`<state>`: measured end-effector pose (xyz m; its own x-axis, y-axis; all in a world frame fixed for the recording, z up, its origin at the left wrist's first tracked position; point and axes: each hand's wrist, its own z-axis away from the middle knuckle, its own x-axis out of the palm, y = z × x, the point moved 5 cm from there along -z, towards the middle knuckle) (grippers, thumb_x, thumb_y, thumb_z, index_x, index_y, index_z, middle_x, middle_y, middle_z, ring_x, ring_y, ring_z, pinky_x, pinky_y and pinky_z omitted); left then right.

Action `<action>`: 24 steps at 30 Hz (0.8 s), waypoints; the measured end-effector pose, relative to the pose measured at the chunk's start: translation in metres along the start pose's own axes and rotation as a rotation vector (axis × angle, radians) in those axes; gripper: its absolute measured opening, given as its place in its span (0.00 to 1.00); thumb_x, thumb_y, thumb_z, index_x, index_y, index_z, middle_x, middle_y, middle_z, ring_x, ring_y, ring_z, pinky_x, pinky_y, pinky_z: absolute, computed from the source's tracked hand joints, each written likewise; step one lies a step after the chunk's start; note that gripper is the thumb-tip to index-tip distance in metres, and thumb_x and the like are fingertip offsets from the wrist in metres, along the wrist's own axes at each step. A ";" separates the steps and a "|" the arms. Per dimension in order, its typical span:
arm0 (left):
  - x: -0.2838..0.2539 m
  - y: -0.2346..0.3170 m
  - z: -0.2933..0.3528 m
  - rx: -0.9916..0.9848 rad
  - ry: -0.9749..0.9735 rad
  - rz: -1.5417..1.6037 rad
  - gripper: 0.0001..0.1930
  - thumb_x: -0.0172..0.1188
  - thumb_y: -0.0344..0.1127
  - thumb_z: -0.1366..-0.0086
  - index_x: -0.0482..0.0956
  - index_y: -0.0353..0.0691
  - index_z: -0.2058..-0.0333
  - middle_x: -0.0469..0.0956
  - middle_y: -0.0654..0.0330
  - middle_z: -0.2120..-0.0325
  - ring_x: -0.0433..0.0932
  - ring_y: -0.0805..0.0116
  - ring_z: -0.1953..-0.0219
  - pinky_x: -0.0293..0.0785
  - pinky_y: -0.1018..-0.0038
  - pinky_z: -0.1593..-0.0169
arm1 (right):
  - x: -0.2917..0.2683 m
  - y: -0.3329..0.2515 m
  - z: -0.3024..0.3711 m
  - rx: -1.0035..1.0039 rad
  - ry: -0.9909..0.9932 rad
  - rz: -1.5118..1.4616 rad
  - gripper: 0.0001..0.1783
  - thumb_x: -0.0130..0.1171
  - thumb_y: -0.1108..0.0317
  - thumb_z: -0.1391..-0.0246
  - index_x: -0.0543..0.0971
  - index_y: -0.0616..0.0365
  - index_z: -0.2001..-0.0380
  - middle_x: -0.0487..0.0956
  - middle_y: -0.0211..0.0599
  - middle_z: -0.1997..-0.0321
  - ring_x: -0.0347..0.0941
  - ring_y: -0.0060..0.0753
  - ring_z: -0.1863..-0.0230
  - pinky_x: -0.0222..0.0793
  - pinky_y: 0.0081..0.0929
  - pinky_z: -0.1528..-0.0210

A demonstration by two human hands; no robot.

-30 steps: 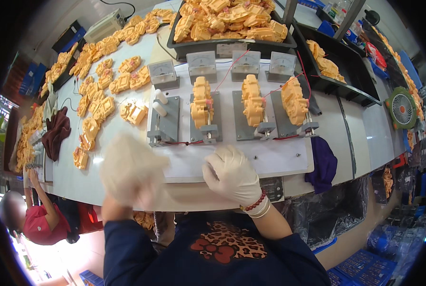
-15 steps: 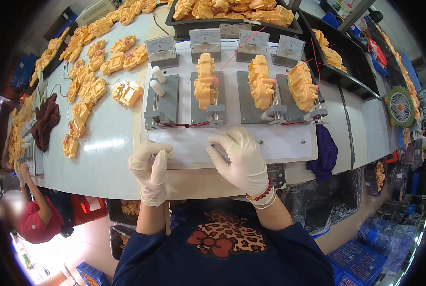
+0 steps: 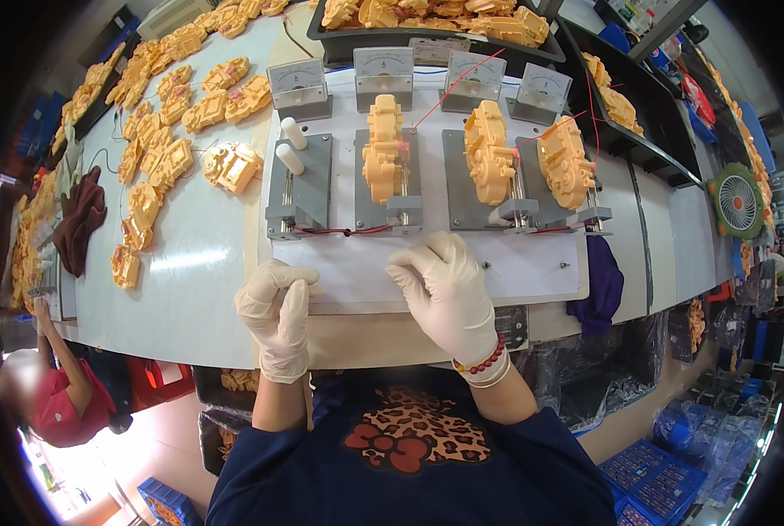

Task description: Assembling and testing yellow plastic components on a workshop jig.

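White-gloved hands (image 3: 276, 320) apart, in loose curls

A pale worktable (image 3: 199, 307) stands above a light floor (image 3: 171, 443), brightly lit at left.

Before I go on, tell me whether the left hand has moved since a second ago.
Yes: judged against the leftmost grey fixture, the left hand has moved right and down in the picture.

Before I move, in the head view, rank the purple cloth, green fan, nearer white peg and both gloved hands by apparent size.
1. Right gloved hand
2. Left gloved hand
3. Purple cloth and green fan: too alike to rank
4. Nearer white peg
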<state>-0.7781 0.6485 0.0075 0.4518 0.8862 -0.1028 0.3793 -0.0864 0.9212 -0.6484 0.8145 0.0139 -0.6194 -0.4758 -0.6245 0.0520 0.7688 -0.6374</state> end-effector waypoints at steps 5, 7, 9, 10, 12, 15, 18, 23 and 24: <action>0.001 -0.001 0.001 -0.030 0.012 0.015 0.05 0.58 0.26 0.41 0.81 0.32 0.72 0.77 0.61 0.81 0.71 0.75 0.77 0.64 0.78 0.71 | 0.001 0.000 -0.002 -0.007 0.022 0.009 0.06 0.66 0.67 0.47 0.78 0.55 0.70 0.73 0.35 0.70 0.72 0.44 0.65 0.69 0.41 0.63; 0.002 -0.001 0.002 -0.044 -0.018 -0.003 0.08 0.55 0.29 0.36 0.79 0.31 0.72 0.74 0.61 0.78 0.73 0.75 0.75 0.66 0.79 0.68 | 0.000 0.000 -0.002 -0.006 0.018 0.009 0.06 0.66 0.67 0.47 0.78 0.55 0.70 0.73 0.35 0.70 0.72 0.45 0.65 0.69 0.41 0.63; 0.002 -0.001 0.002 -0.035 -0.019 -0.010 0.08 0.55 0.28 0.36 0.79 0.31 0.72 0.74 0.61 0.78 0.72 0.75 0.75 0.66 0.79 0.68 | 0.001 0.001 -0.002 -0.020 0.016 0.011 0.06 0.66 0.67 0.47 0.78 0.55 0.70 0.73 0.35 0.70 0.72 0.44 0.65 0.69 0.41 0.64; 0.002 -0.001 0.002 -0.028 -0.021 -0.016 0.08 0.54 0.28 0.36 0.79 0.31 0.71 0.74 0.61 0.79 0.72 0.75 0.75 0.65 0.79 0.68 | 0.001 0.001 -0.001 -0.032 0.013 0.013 0.06 0.66 0.68 0.47 0.78 0.54 0.70 0.73 0.35 0.70 0.72 0.44 0.65 0.69 0.41 0.64; 0.002 -0.001 0.002 -0.015 -0.025 -0.019 0.08 0.54 0.28 0.36 0.79 0.31 0.71 0.74 0.61 0.79 0.72 0.75 0.75 0.65 0.79 0.68 | 0.002 0.001 -0.001 -0.035 0.016 0.009 0.06 0.66 0.68 0.48 0.78 0.54 0.70 0.73 0.35 0.70 0.72 0.44 0.65 0.68 0.41 0.64; 0.001 -0.003 0.001 -0.015 -0.011 -0.002 0.06 0.56 0.26 0.38 0.80 0.31 0.72 0.75 0.61 0.79 0.71 0.75 0.76 0.65 0.79 0.69 | 0.002 0.000 0.000 -0.036 0.011 0.021 0.06 0.66 0.68 0.48 0.78 0.54 0.70 0.74 0.35 0.69 0.72 0.44 0.64 0.68 0.40 0.63; 0.000 -0.004 0.001 -0.024 0.009 0.009 0.05 0.57 0.24 0.42 0.81 0.31 0.72 0.76 0.61 0.80 0.71 0.75 0.76 0.64 0.78 0.70 | 0.002 -0.001 0.000 -0.037 0.001 0.050 0.06 0.66 0.68 0.48 0.78 0.54 0.69 0.73 0.34 0.69 0.72 0.43 0.64 0.68 0.39 0.62; 0.000 -0.003 0.001 -0.028 0.026 0.018 0.05 0.57 0.24 0.42 0.81 0.31 0.71 0.76 0.61 0.79 0.71 0.75 0.76 0.64 0.78 0.70 | 0.002 -0.004 0.000 -0.124 0.024 0.075 0.05 0.65 0.68 0.48 0.78 0.54 0.69 0.73 0.34 0.69 0.71 0.42 0.65 0.68 0.39 0.61; 0.000 -0.005 0.000 -0.023 0.023 0.011 0.05 0.57 0.24 0.42 0.81 0.31 0.72 0.76 0.62 0.79 0.71 0.76 0.76 0.64 0.78 0.70 | 0.001 -0.006 0.000 -0.137 0.013 0.102 0.06 0.67 0.70 0.49 0.78 0.54 0.69 0.73 0.34 0.69 0.71 0.43 0.65 0.67 0.39 0.62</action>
<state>-0.7798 0.6483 0.0032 0.4370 0.8955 -0.0848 0.3556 -0.0854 0.9307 -0.6490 0.8090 0.0174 -0.6262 -0.3872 -0.6767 0.0085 0.8645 -0.5026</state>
